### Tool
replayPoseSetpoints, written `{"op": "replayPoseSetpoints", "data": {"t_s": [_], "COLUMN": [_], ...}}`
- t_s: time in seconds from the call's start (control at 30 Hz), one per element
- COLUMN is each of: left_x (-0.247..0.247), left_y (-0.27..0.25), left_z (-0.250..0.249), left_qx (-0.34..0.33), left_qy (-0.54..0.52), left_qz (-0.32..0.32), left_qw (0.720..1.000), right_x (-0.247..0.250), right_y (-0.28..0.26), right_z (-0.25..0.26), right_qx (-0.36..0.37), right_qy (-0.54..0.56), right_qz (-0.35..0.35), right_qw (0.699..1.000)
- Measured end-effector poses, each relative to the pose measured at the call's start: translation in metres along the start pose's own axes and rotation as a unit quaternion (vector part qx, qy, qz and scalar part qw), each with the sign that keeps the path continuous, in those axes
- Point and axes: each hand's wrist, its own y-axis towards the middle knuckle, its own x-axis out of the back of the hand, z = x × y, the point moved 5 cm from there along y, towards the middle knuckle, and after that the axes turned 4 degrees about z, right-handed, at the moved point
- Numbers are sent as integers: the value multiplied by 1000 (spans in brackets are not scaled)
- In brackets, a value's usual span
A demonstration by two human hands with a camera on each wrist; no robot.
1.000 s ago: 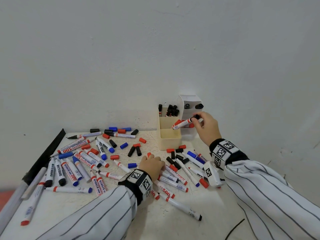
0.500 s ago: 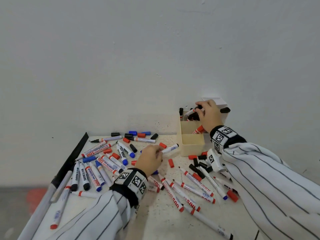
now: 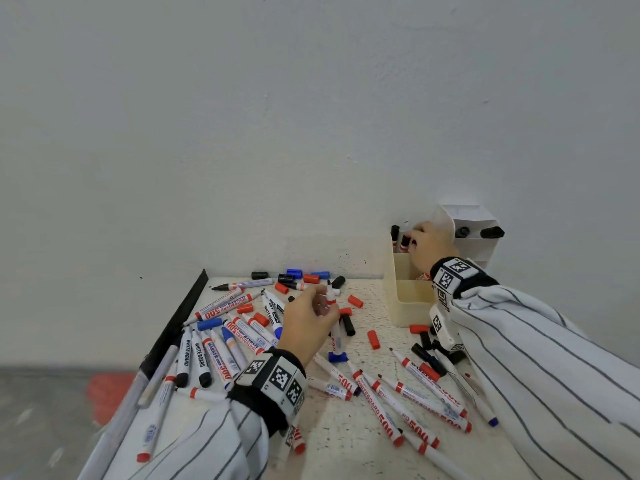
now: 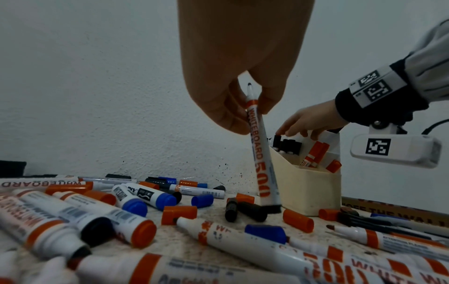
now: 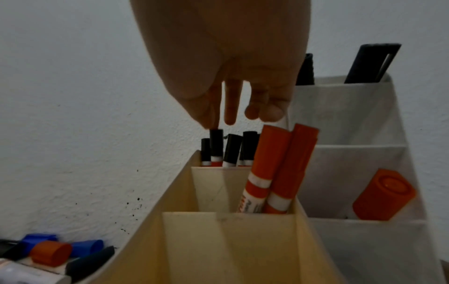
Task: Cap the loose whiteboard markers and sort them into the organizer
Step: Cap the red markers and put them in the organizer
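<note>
Your head camera looks forward and down from above the tabletop (image 3: 346, 438), taking in its whole width, both sleeves and the wall behind. Your left wrist camera sits low, close over the tabletop's left part, facing the wall and the beige organizer (image 4: 313, 188) at the back right. Your right wrist camera hangs just above that organizer (image 5: 218, 240), looking down into its compartments. All three views share the organizer at the far right corner.
</note>
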Motion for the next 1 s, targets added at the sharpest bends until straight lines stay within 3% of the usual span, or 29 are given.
{"op": "replayPoseSetpoints", "data": {"t_s": [0.07, 0.13, 0.2, 0.27, 0.37, 0.5, 0.57, 0.73, 1.0], "left_x": [0, 0, -1, -5, -13, -27, -32, -36, -31], "left_y": [-1, -1, -1, -1, -4, -10, -17, -31, -46], "left_z": [-2, -1, -3, -4, -4, 2, 5, 9, 19], "left_qx": [-3, -1, -4, -9, -4, 14, 22, 31, 54], "left_qy": [-11, -31, -47, -46, -19, 30, 61, 120, 126], "left_qz": [-9, -14, -14, -4, 30, 98, 129, 174, 168], "left_qw": [1000, 999, 999, 999, 999, 995, 990, 977, 976], "right_x": [-7, -3, 8, 19, 25, 2, -18, -53, -65], "right_y": [-4, -10, -16, -24, -49, -90, -109, -138, -144], "right_z": [2, 7, 12, 14, 15, 1, -14, -36, -38], "right_qx": [-7, 7, 48, 95, 102, 80, 38, -24, -56], "right_qy": [-63, -65, 21, 151, 278, 180, 114, -5, -20], "right_qz": [72, 56, -25, -76, 15, 194, 246, 243, 222], "right_qw": [995, 996, 998, 981, 955, 961, 962, 970, 973]}}
